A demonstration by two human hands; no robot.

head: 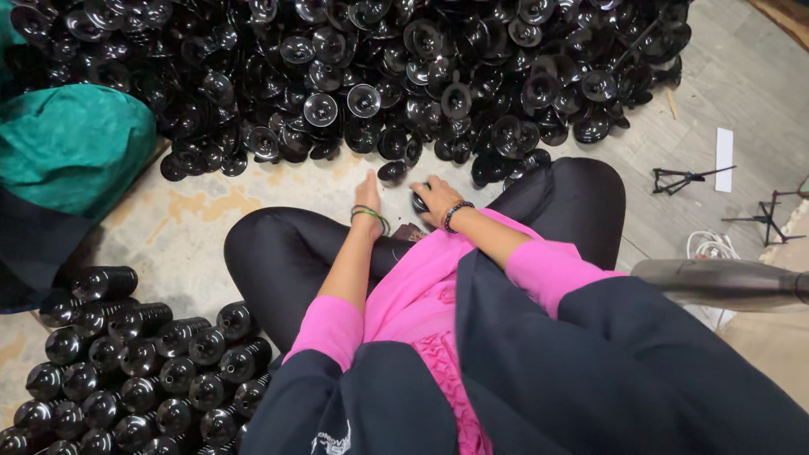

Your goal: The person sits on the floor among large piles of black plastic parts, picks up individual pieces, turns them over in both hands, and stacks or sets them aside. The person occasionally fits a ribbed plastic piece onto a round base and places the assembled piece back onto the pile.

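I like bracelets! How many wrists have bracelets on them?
2: green bangles on the left hand's wrist, a dark beaded bracelet on the right hand's wrist.

The scene was evenly and fairly brightly lit from overhead, with no hard shadows on the pale floor [194, 219]. Small white highlights glinted on the heap of glossy black discs [354, 76] beyond the floor patch, and on the stacked black pieces [135, 362] nearer the camera than that patch. A soft sheen lay on the black leggings [286, 253] beside it. Focus was sharp around the floor patch; the dark garment [590, 371] closest to the lens was slightly soft. A grey object [725, 285] far to the right of the patch was blurred. Straight floor lines bent toward the picture's corners, showing wide-angle distortion.
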